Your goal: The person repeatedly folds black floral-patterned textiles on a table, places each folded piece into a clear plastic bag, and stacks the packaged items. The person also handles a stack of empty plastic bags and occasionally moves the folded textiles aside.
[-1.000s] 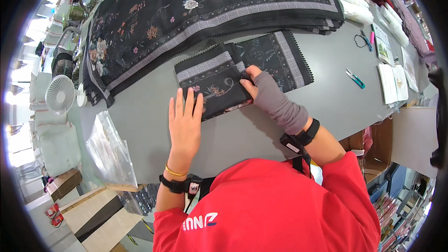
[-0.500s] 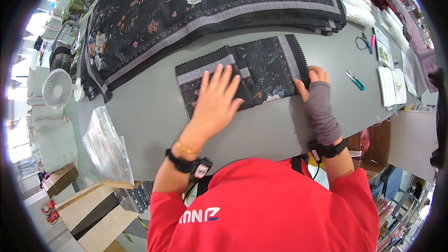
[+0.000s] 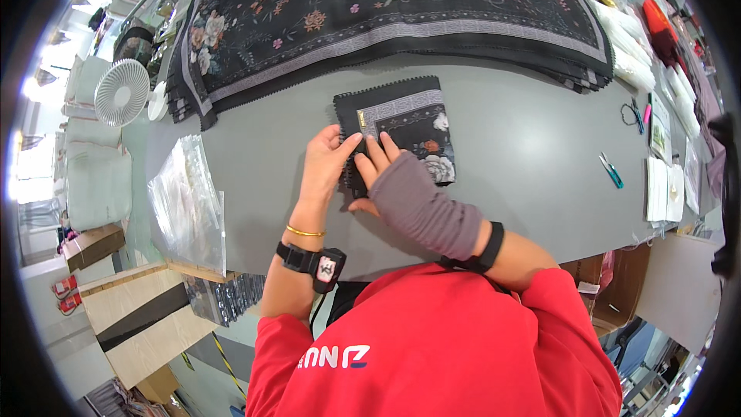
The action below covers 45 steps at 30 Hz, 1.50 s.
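Note:
A dark floral scarf (image 3: 417, 131), folded into a small square with a grey patterned border and zigzag edges, lies on the grey table. A small gold-coloured label sits near its upper left corner. At the scarf's left edge, my left hand (image 3: 328, 161) is closed in a pinch, thumb on top of the cloth and fingers beside the edge. My right hand (image 3: 386, 166), in a grey fingerless sleeve, reaches across and rests on the lower left part with fingers stretched out. Its thumb shows by the lower edge.
A big stack of similar dark scarves (image 3: 401, 23) covers the far side of the table. Clear plastic bags (image 3: 189, 197) lie at the left, beside a white fan (image 3: 122, 93). Teal thread snips (image 3: 612, 171) and white packets (image 3: 664, 189) are at the right.
The scarf has been folded over from the right into a smaller square. My right hand has swung left onto it, and my left hand has gone from lying flat to pinching the left edge.

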Available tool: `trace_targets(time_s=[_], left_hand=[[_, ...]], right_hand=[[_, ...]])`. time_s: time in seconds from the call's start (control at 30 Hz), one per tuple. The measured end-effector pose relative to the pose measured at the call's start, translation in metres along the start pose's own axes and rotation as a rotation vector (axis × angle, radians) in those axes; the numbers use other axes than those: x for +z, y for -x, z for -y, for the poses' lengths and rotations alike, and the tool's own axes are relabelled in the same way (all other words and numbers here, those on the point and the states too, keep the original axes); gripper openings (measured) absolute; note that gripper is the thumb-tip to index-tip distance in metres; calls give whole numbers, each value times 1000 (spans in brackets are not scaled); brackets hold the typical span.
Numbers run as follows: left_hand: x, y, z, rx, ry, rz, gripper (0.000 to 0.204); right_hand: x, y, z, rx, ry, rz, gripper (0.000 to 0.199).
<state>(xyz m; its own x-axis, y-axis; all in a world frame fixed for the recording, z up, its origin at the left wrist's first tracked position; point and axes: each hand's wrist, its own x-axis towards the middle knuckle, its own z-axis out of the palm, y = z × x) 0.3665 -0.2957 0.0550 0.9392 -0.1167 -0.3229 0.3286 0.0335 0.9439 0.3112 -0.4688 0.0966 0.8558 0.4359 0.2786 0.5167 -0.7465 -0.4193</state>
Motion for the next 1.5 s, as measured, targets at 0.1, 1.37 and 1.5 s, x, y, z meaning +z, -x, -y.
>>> trace_targets(time_s=[0.1,1.37,1.5], left_hand=[[-9,-14,29,63,68,29,17],[-46,165,-75,608,-606,226,9],[-51,170,-72,535,-741,131,10]], right_hand=[[-14,19,-36,84,-179,106,61],[-76,3,49,-671,-84,181,16],[-87,43,10,-475,-144,222,11]])
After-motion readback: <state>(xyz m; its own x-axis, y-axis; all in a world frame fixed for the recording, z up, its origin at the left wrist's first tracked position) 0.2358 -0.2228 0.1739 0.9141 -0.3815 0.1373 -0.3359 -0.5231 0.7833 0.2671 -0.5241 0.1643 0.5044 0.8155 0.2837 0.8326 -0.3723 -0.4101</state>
